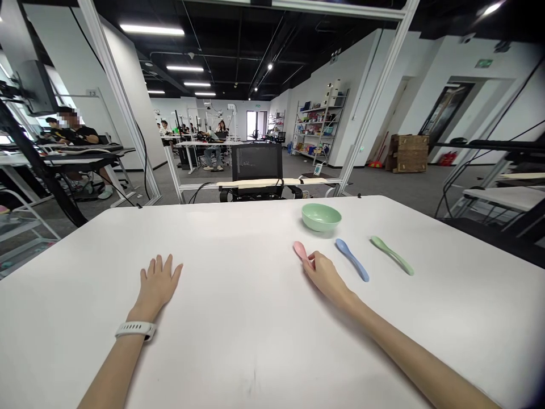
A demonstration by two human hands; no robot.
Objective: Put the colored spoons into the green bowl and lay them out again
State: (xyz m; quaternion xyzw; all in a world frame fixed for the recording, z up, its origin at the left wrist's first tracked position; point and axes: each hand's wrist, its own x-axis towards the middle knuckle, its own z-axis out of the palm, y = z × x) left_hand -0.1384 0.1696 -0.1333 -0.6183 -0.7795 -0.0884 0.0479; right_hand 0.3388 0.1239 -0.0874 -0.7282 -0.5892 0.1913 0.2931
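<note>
My right hand (324,274) is closed around the handle of a pink spoon (300,249), whose bowl end points away from me; the fingers cover most of the handle. Just right of that hand lies a blue spoon (352,260), and farther right a green spoon (392,255). Behind the spoons stands a light green bowl (321,217), upright. On the left side, my left hand (157,284) rests palm down on the table with its fingers spread, holding nothing. A pale watch band circles the left wrist.
The white table (221,318) spans the foreground. Metal frame posts rise beyond its far edge, with a black mesh chair (256,162) behind. A person sits at a desk at far left. Shelves (319,128) and a wooden crate (407,153) stand in the background.
</note>
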